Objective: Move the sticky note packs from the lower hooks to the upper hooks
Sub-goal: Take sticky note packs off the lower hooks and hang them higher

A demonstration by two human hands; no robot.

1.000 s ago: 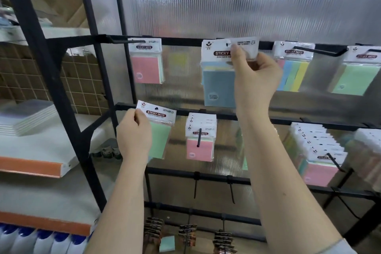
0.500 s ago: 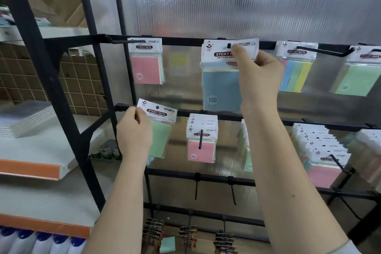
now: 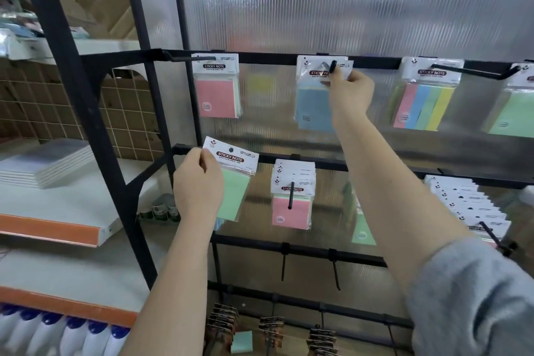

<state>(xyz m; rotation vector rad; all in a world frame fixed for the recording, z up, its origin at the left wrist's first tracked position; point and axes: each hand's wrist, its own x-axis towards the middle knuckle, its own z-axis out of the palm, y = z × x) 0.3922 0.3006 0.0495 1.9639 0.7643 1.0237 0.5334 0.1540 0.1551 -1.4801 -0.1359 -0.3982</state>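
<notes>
My right hand pinches the header card of a blue sticky note pack on the middle upper hook, whose black tip pokes out through the card. My left hand grips a green sticky note pack, tilted, free of any hook, at lower-rail height. A stack of pink packs hangs on a lower hook in the middle. Another full row of packs hangs on a lower hook at the right. A green pack shows behind my right forearm.
On the upper rail also hang a pink pack, a multicolour strip pack and a green pack. White shelves with notebooks stand left. Bottles line the bottom left. Further hooks with dark cards sit below.
My right hand has pushed the blue pack back along the upper hook, so the hook tip now sticks out in front of the card. My left hand with the green pack has barely moved.
</notes>
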